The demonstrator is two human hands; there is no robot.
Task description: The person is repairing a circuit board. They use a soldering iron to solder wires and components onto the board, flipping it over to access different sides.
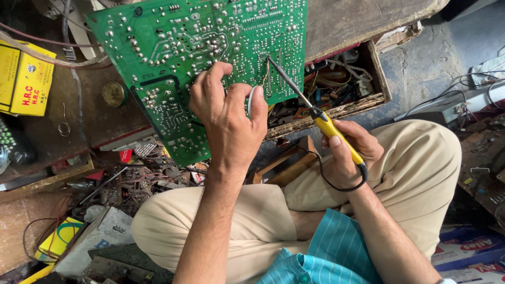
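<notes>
Right-hand grip (347,152) is closed on my yellow soldering iron (326,126), its long axis running up-left, tip touching the green circuit board (200,52); left hand (229,115) pinches the board's lower edge, nearer the joint, above the bench (357,21).

Yellow box (23,79): far left edge, lying on the dark tabletop; rectangular carton, bright yellow with red lettering and a small round emblem.
White carton (102,236): lower left, among loose parts on the floor; tilted, white-grey with blue print.
Yellow-green packet (59,237): just left of the white carton; flat, yellow with a green border.
Blue-and-red cartons (468,252): lower right corner; stacked flat, blue with red and white print.
Red label (125,155): small tag beneath the tabletop's edge.
</notes>
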